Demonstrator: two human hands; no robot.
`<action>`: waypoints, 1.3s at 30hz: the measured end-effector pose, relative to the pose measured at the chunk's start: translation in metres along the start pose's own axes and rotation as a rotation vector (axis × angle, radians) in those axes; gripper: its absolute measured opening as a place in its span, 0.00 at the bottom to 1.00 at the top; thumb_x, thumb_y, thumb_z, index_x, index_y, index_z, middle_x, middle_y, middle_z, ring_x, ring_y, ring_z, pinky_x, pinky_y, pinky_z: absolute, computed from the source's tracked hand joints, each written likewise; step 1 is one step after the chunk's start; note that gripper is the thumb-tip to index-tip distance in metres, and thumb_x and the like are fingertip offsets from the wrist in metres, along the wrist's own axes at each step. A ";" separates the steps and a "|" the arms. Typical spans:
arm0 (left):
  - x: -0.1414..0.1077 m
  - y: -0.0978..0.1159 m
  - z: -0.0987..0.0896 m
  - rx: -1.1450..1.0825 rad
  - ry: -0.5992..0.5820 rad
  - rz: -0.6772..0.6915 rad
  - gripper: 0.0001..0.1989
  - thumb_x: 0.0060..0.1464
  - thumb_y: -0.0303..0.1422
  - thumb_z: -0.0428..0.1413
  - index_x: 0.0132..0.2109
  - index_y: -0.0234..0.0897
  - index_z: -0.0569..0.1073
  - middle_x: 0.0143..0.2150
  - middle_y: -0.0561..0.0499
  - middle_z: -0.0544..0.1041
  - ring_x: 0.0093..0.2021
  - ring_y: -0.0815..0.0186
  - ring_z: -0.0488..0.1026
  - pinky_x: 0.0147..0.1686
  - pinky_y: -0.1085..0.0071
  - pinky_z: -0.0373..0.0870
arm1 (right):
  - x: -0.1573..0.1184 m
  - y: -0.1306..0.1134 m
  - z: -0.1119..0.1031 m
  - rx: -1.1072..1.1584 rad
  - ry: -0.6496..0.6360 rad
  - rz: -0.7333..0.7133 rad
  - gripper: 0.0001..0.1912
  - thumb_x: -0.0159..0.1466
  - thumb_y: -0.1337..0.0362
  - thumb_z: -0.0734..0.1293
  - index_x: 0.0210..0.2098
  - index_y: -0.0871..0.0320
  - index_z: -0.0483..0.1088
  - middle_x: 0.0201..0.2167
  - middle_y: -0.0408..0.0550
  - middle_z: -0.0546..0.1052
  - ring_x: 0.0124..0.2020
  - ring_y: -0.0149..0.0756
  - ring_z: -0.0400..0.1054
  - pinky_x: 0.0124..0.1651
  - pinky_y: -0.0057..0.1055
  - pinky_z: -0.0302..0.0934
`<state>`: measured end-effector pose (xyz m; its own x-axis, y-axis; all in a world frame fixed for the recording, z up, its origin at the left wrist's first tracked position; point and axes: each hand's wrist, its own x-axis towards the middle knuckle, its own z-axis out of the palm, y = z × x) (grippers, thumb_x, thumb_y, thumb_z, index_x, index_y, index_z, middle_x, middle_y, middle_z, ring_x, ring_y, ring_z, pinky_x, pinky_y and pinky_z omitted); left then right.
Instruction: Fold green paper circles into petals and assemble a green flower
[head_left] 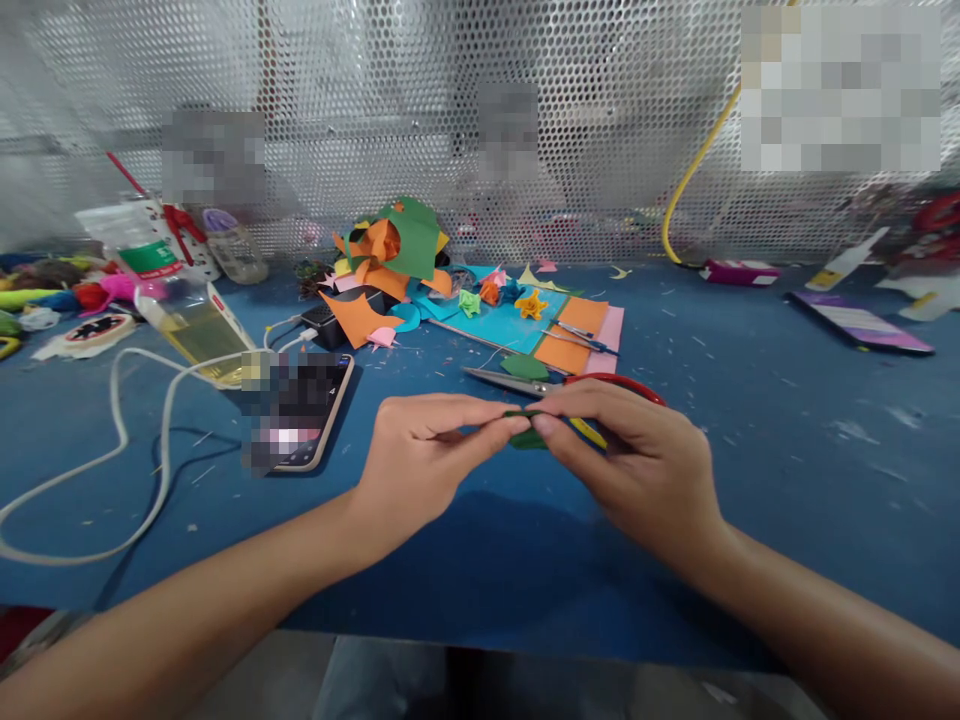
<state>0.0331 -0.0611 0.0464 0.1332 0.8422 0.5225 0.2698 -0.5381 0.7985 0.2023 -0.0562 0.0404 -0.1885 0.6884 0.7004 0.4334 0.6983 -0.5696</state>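
Observation:
A small dark green piece of paper [529, 436] is pinched between the fingertips of both hands above the blue table. My left hand [424, 460] closes on it with thumb and forefinger from the left. From the right, my right hand [637, 460] grips it the same way, so fingers cover much of the piece. Just behind the hands lie scissors [517, 382] with red handles, partly hidden by my right hand. A green paper leaf shape [525, 367] rests beyond the blades. Further back, small folded paper flowers [531, 305] sit on blue, orange and pink sheets [574, 345].
A phone [319, 415] lies to the left beside a looping white cable [161, 465]. Behind it lean a plastic bottle [191, 310] and a black charger [322, 325]. Paper scraps [397, 245] pile at the back. Another phone [862, 322] lies at right, below a perforated metal panel [600, 130].

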 end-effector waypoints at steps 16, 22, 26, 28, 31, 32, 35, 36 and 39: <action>0.006 -0.001 -0.005 0.057 -0.129 0.037 0.08 0.41 0.34 0.64 0.24 0.35 0.75 0.23 0.53 0.76 0.24 0.72 0.71 0.21 0.81 0.70 | 0.002 0.000 -0.005 -0.016 -0.113 -0.161 0.06 0.58 0.71 0.66 0.30 0.53 0.73 0.28 0.42 0.77 0.28 0.30 0.72 0.32 0.25 0.68; 0.001 -0.004 -0.003 0.042 -0.044 0.101 0.05 0.46 0.32 0.62 0.27 0.36 0.74 0.27 0.51 0.78 0.29 0.69 0.74 0.24 0.79 0.72 | 0.003 -0.003 -0.003 -0.007 -0.106 -0.080 0.05 0.58 0.69 0.66 0.28 0.53 0.73 0.27 0.42 0.77 0.27 0.30 0.71 0.31 0.27 0.68; 0.003 -0.002 -0.004 0.095 -0.074 0.238 0.01 0.47 0.29 0.60 0.29 0.37 0.77 0.31 0.50 0.80 0.30 0.69 0.76 0.23 0.80 0.72 | 0.004 0.000 -0.002 0.028 -0.070 0.013 0.04 0.58 0.69 0.66 0.29 0.54 0.72 0.28 0.42 0.77 0.29 0.32 0.71 0.33 0.28 0.68; 0.005 -0.002 -0.004 0.113 -0.080 0.183 0.02 0.47 0.27 0.60 0.31 0.37 0.78 0.33 0.50 0.80 0.30 0.69 0.76 0.21 0.80 0.71 | 0.005 0.003 -0.001 0.038 -0.064 0.046 0.04 0.58 0.69 0.66 0.29 0.54 0.72 0.28 0.42 0.77 0.29 0.32 0.71 0.33 0.28 0.68; 0.009 -0.006 -0.003 0.099 -0.107 0.001 0.03 0.48 0.26 0.58 0.31 0.36 0.77 0.31 0.50 0.80 0.29 0.69 0.76 0.20 0.82 0.69 | 0.006 0.009 0.001 0.035 -0.088 0.052 0.05 0.58 0.69 0.66 0.30 0.55 0.72 0.29 0.42 0.77 0.30 0.31 0.71 0.33 0.27 0.67; 0.010 -0.008 -0.002 0.087 -0.109 -0.054 0.02 0.47 0.27 0.58 0.31 0.36 0.76 0.30 0.51 0.79 0.29 0.70 0.76 0.20 0.82 0.68 | 0.006 0.011 0.002 0.030 -0.101 0.050 0.04 0.58 0.69 0.66 0.30 0.55 0.72 0.29 0.42 0.77 0.30 0.31 0.71 0.33 0.26 0.67; 0.012 -0.017 -0.001 0.048 -0.109 -0.135 0.05 0.45 0.27 0.59 0.33 0.34 0.75 0.29 0.51 0.78 0.30 0.71 0.75 0.21 0.83 0.67 | 0.006 0.016 0.005 -0.010 -0.137 0.063 0.03 0.58 0.69 0.66 0.31 0.56 0.72 0.30 0.43 0.77 0.31 0.32 0.71 0.35 0.27 0.66; 0.013 -0.020 0.000 0.037 -0.113 -0.147 0.07 0.45 0.27 0.59 0.35 0.34 0.75 0.30 0.51 0.78 0.31 0.71 0.74 0.21 0.83 0.67 | 0.006 0.018 0.005 -0.027 -0.141 0.072 0.03 0.57 0.69 0.66 0.31 0.56 0.72 0.30 0.44 0.77 0.32 0.32 0.71 0.35 0.27 0.66; 0.014 -0.027 0.001 0.015 -0.141 -0.168 0.11 0.48 0.29 0.57 0.41 0.36 0.75 0.33 0.50 0.78 0.33 0.69 0.74 0.22 0.81 0.68 | 0.006 0.022 0.007 -0.059 -0.135 0.075 0.03 0.57 0.69 0.66 0.31 0.56 0.71 0.30 0.44 0.77 0.32 0.33 0.71 0.36 0.28 0.66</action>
<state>0.0281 -0.0346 0.0320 0.2170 0.9171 0.3345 0.3134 -0.3899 0.8659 0.2051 -0.0350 0.0290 -0.2682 0.7613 0.5904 0.5010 0.6336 -0.5895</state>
